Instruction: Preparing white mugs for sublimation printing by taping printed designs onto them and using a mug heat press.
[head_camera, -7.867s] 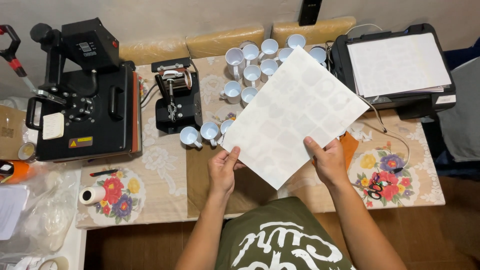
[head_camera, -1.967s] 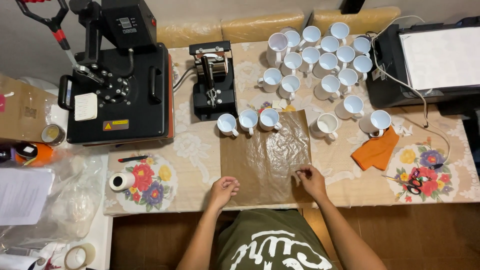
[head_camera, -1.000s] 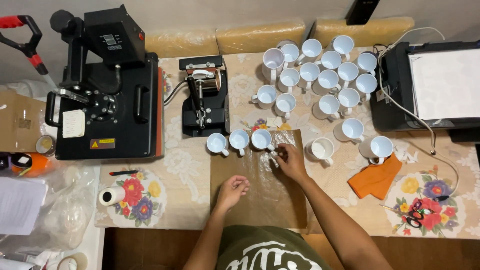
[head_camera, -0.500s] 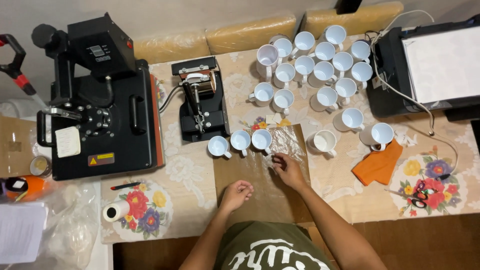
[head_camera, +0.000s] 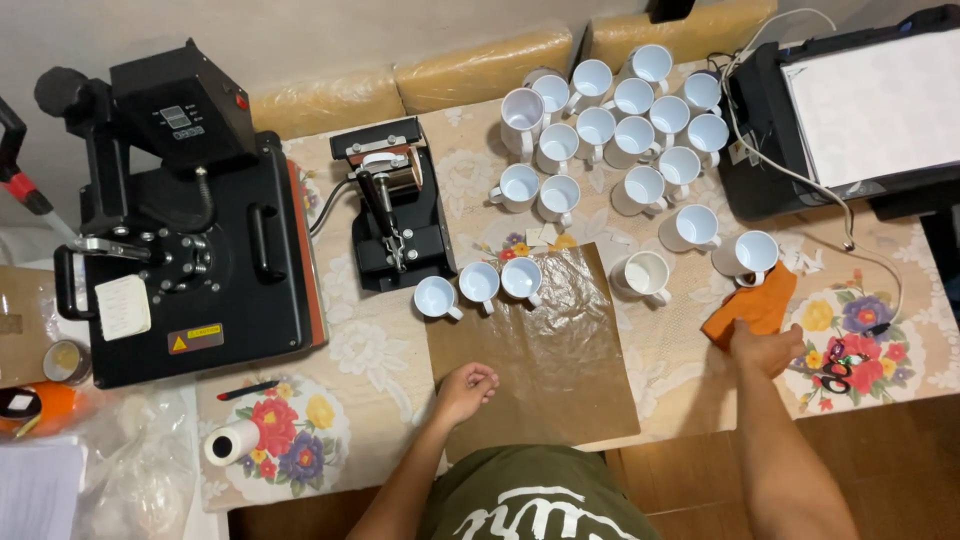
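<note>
Orange cloth (head_camera: 752, 308) — lying on the counter (head_camera: 680, 380) beside a white mug (head_camera: 752, 254) — is touched by the right hand (head_camera: 765, 348), fingers hidden; it is best pinched at the edge. The left hand (head_camera: 467, 386), loosely curled, rests on the brown sheet (head_camera: 545, 360).

Glossy white ceramic mugs (head_camera: 596, 130), crinkled shiny brown sheet (head_camera: 540, 350), soft orange cloth (head_camera: 750, 308)

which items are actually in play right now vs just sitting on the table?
In play:
right hand on the orange cloth
left hand on the brown sheet

Lying about:
white mugs
flat heat press
mug press
printer
scissors
tape roll
</note>
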